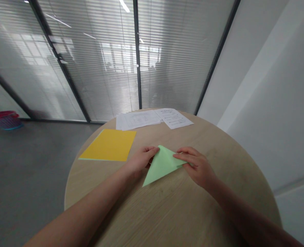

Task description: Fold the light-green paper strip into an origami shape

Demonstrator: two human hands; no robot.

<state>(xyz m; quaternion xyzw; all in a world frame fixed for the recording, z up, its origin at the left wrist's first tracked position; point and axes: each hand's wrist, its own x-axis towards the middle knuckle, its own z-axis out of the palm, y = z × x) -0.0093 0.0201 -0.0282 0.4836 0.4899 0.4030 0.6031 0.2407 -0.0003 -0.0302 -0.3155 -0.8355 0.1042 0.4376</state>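
Note:
A light green sheet of paper [163, 165], folded into a triangle, is held between my two hands just over the round table. My left hand [143, 158] pinches its upper left edge near the top corner, thumb in front and fingers partly behind. On the other side, my right hand [195, 163] grips the right corner, with fingers on the front face and the thumb low by the bottom edge. One long point of the triangle hangs down toward me on the left. Whatever lies behind the paper is hidden.
To the left lies a yellow sheet [110, 144] with a green edge showing beneath it. Printed white papers [141, 119] overlap at the far side of the wooden table [218, 212]. A red and blue basket [6, 120] stands on the floor, far left. Glass partitions and a white wall surround the table.

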